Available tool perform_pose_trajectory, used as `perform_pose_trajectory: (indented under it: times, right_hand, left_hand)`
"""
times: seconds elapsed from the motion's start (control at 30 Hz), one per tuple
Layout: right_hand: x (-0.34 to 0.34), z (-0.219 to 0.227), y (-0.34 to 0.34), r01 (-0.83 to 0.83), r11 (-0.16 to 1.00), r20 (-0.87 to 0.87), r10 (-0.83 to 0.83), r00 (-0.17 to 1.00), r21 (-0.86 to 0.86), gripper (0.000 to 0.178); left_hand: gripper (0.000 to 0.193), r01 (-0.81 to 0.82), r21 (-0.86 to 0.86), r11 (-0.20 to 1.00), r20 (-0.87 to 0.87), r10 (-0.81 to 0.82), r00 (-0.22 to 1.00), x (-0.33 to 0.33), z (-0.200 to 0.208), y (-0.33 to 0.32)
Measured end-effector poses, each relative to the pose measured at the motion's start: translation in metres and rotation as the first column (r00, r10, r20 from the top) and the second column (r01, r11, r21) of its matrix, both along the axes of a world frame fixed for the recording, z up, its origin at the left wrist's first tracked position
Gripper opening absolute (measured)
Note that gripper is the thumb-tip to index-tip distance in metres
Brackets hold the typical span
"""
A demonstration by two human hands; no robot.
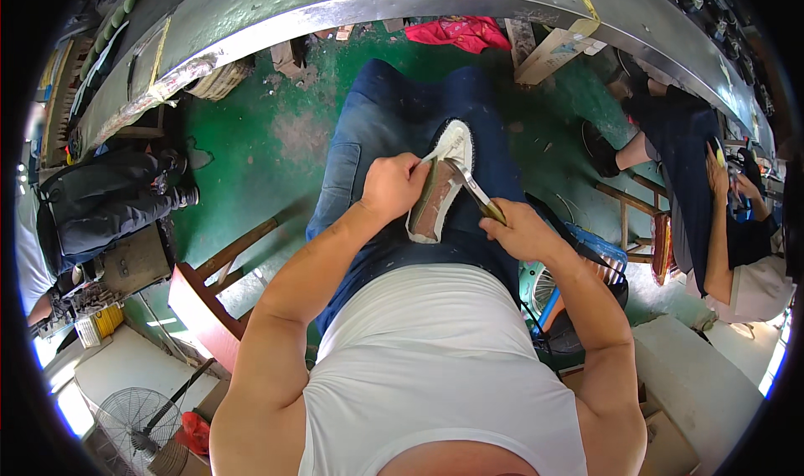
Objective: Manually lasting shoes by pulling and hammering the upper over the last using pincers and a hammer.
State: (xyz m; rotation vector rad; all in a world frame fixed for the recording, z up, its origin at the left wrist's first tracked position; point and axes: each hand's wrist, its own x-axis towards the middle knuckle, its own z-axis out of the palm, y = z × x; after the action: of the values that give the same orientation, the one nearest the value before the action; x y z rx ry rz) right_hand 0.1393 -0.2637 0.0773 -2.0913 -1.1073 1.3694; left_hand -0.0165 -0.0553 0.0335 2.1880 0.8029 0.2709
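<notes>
Pinches half-made shoe (437, 195) over lap (479, 246) with left hand (392, 186); clenches pincers (480, 196) in right hand (523, 230), metal head against shoe. Can't tell contents of cardboard box (672, 441) near right arm.

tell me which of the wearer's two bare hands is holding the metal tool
The right hand: it grips the handle of the metal tool. The left hand instead pinches the edge of the upturned shoe.
</notes>
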Motion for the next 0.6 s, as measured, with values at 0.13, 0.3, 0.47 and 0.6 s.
perform_pose_trajectory:
  times: [0.13,0.3,0.47,0.6]
  right_hand:
    - [0.016,0.009,0.011,0.052,0.982,-0.379,-0.119,0.918,-0.183,0.024]
    - [0.046,0.037,0.037,-0.055,0.949,-0.415,-0.084,0.906,-0.312,0.023]
    - [0.051,0.067,0.073,-0.295,0.869,-0.204,0.230,0.952,-0.397,0.027]
    - [0.027,0.045,0.069,-0.366,0.908,0.161,0.400,0.902,-0.204,0.030]
  left_hand:
    - [0.024,0.105,0.247,0.963,-0.008,-0.106,0.994,0.001,-0.003,-0.008]
    - [0.026,0.175,0.332,0.927,-0.003,-0.184,0.983,0.009,0.007,-0.023]
    - [0.027,-0.095,-0.066,0.993,0.104,0.102,0.989,0.010,-0.001,-0.016]
    - [0.035,0.030,-0.999,-0.021,0.019,0.411,0.911,0.000,-0.058,-0.012]
